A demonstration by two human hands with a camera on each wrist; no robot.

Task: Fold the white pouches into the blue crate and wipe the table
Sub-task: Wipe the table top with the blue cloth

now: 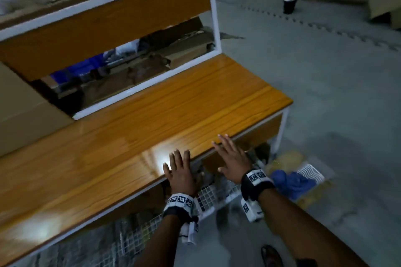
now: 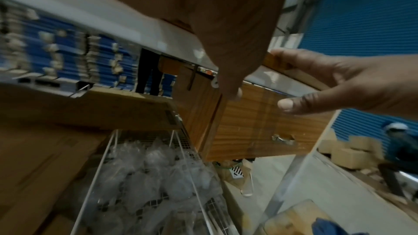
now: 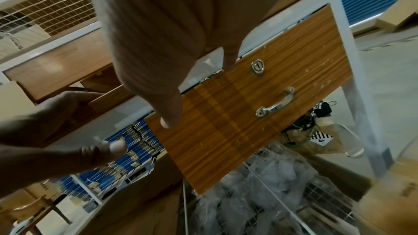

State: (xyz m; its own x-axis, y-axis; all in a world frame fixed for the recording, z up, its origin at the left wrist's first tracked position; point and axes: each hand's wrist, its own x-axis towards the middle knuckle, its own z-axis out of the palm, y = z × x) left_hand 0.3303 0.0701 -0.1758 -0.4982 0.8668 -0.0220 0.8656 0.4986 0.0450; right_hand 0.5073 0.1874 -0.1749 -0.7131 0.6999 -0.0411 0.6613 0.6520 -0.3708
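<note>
My left hand (image 1: 180, 171) and right hand (image 1: 233, 158) hover flat-fingered and empty at the front edge of the wooden counter (image 1: 152, 119), likely about to begin, while the white pouches (image 2: 153, 176) sit below in a wire basket (image 2: 108, 146).

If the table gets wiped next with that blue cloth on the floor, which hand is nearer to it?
The right hand, probably. The blue cloth lies on the floor just beyond the right wrist, while the left hand rests further along the table edge. Both hands are open and hold nothing.
</note>
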